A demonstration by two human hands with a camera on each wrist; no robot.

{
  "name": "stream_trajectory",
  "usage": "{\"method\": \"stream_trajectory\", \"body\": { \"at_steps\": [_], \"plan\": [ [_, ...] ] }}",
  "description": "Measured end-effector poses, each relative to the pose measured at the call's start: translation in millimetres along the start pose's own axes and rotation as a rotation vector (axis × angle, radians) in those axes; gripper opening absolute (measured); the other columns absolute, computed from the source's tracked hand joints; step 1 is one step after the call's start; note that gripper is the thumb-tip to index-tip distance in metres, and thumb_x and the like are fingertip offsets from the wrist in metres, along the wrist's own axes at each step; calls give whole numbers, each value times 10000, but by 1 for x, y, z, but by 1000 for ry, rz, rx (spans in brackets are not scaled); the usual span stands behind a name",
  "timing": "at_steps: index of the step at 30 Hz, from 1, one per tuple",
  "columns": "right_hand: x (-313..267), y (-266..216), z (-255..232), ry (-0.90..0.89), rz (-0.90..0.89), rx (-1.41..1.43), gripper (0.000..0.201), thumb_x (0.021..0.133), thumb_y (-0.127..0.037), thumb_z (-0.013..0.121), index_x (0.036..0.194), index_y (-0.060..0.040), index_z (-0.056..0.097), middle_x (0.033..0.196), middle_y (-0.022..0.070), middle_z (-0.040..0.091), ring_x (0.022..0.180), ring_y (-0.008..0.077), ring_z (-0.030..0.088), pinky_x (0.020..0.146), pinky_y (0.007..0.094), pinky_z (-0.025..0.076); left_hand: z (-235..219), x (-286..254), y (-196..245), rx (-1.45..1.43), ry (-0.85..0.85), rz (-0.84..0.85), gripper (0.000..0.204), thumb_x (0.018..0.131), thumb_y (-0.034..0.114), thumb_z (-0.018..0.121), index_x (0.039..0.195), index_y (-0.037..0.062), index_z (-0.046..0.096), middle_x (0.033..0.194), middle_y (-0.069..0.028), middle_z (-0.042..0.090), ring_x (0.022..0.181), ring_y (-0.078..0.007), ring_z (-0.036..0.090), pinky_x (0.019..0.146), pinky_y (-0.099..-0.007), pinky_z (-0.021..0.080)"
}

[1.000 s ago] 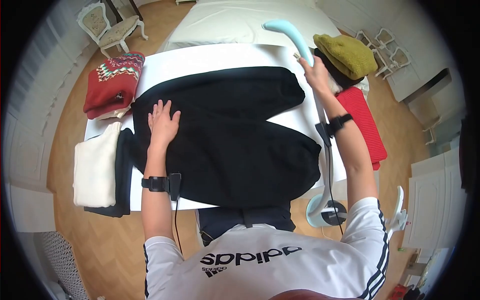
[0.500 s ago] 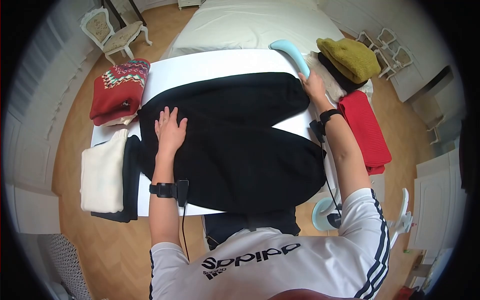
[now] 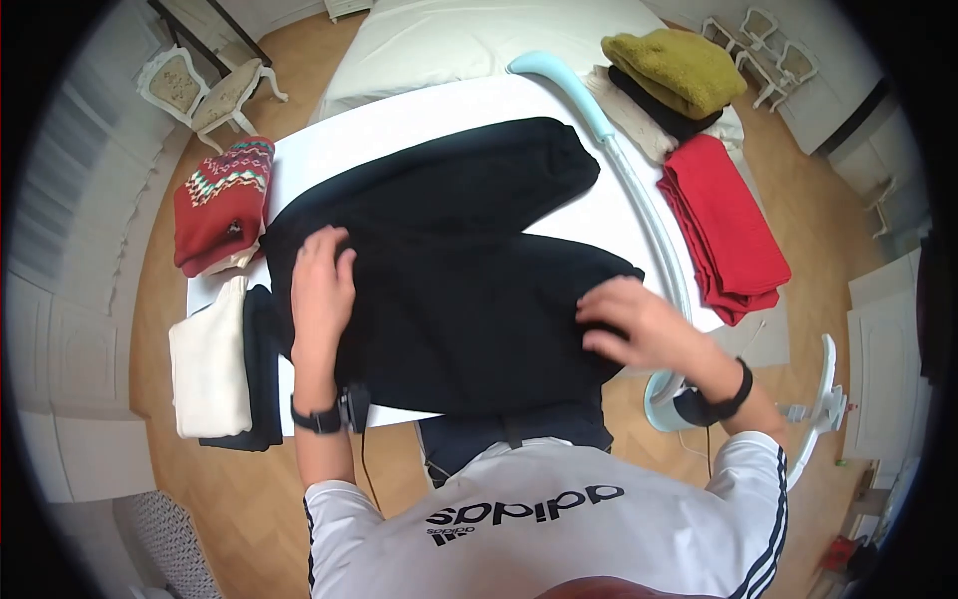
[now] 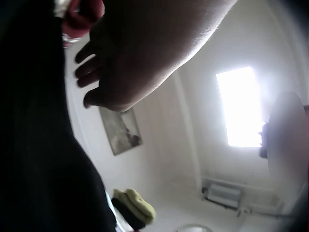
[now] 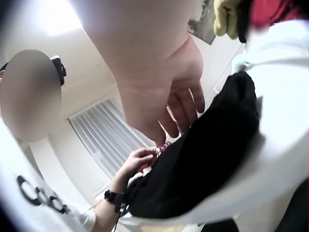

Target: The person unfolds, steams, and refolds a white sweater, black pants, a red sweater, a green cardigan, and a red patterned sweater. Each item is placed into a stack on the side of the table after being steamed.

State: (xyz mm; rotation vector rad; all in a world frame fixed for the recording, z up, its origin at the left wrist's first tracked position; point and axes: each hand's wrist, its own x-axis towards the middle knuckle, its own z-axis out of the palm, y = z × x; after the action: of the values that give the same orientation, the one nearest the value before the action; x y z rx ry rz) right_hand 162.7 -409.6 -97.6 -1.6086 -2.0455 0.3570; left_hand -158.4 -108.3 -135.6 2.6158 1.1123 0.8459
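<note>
A pair of black trousers (image 3: 449,260) lies spread on the white tabletop (image 3: 419,115), waist to the left and legs to the right. Over the waist end my left hand (image 3: 324,285) hovers with loosely bent fingers, holding nothing. My right hand (image 3: 639,321) is over the lower end of the near leg. Its fingers bend down toward the cloth, also in the right wrist view, where the black fabric (image 5: 193,164) lies just below the fingertips. A pale blue curved wand (image 3: 564,80) with a grey hose (image 3: 654,220) rests along the table's right side.
Folded clothes line both sides: a red patterned sweater (image 3: 222,215), a white garment (image 3: 210,369) on a dark one, a mustard fleece (image 3: 679,70) on a pile, a red knit (image 3: 723,230). The hose's pale blue base (image 3: 661,404) stands on the floor.
My right hand has let go of the pale blue wand, now lying on the table, and moved back toward me over the near trouser leg. My left hand's fingers have lifted and bent.
</note>
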Motion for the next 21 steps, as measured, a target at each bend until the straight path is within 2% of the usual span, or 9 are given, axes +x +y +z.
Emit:
{"method": "stream_trajectory", "body": {
  "at_steps": [2, 4, 7, 10, 14, 15, 16, 18, 21],
  "plan": [
    [-24, -23, 10, -160, 106, -161, 668, 734, -293, 886, 1318, -87, 636, 1438, 163, 542, 1363, 367, 505, 1159, 496, 396, -34, -22, 47, 23, -276, -26, 401, 908, 273, 748, 1209, 29, 646, 1213, -183, 667, 1154, -385, 629, 963, -420, 511],
    [-39, -34, 21, -176, 212, -376, 840, 666, -297, 924, 1417, -132, 585, 1529, 173, 475, 1441, 374, 433, 1197, 506, 351, -55, -44, 75, 82, -568, -42, 572, 837, 392, 802, 1263, 42, 649, 1287, -193, 652, 1203, -400, 614, 1013, -436, 495],
    [-52, -33, 34, -98, 248, -436, 840, 667, -128, 886, 1445, -160, 573, 1552, 161, 471, 1444, 352, 447, 1196, 494, 355, -45, -97, 55, 257, -647, 46, 1009, 704, 581, 829, 1513, 91, 479, 1555, -249, 431, 1443, -413, 423, 1158, -602, 366],
    [-69, -14, 45, -54, 251, -381, 839, 661, 39, 784, 1446, -164, 573, 1542, 138, 491, 1413, 324, 489, 1190, 483, 368, -61, -118, 52, 197, -671, 24, 1091, 684, 597, 832, 1565, 113, 407, 1591, -237, 376, 1472, -410, 378, 1188, -599, 324],
    [-82, -12, 30, 36, 181, -110, 688, 608, 147, 666, 1259, -76, 690, 1368, 117, 645, 1307, 298, 591, 1132, 458, 450, -67, -152, 56, 201, -675, -29, 1131, 647, 453, 912, 1595, 165, 366, 1635, -179, 327, 1504, -387, 332, 1218, -576, 285],
    [-84, -17, 22, 55, 210, -35, 626, 588, 157, 633, 1178, -37, 711, 1251, 116, 704, 1233, 305, 639, 1099, 439, 486, -64, -160, 60, 160, -574, -32, 963, 699, 157, 890, 1552, 163, 444, 1582, -168, 402, 1438, -373, 419, 1183, -541, 340],
    [-85, -19, 17, 70, 204, 32, 619, 579, 150, 621, 1165, -31, 711, 1200, 129, 717, 1161, 323, 670, 1060, 438, 515, -61, -168, 56, 166, -566, -61, 963, 699, 157, 890, 1552, 163, 444, 1582, -168, 402, 1438, -373, 419, 1183, -541, 340],
    [-85, -36, 4, 144, 310, 149, 550, 612, 118, 645, 1139, -21, 719, 1160, 140, 724, 1111, 340, 692, 1020, 427, 534, -55, -185, 48, 140, -416, 27, 852, 660, -76, 726, 1466, 142, 553, 1479, -155, 504, 1315, -351, 518, 1101, -505, 404],
    [-85, -38, -14, 324, 170, 12, 410, 704, 38, 706, 1114, 22, 712, 1138, 199, 709, 1105, 382, 694, 1015, 453, 528, -56, -192, 45, -13, -317, 14, 793, 584, -137, 602, 1342, 92, 643, 1352, -141, 589, 1185, -354, 581, 1004, -460, 450]
  ]
}}
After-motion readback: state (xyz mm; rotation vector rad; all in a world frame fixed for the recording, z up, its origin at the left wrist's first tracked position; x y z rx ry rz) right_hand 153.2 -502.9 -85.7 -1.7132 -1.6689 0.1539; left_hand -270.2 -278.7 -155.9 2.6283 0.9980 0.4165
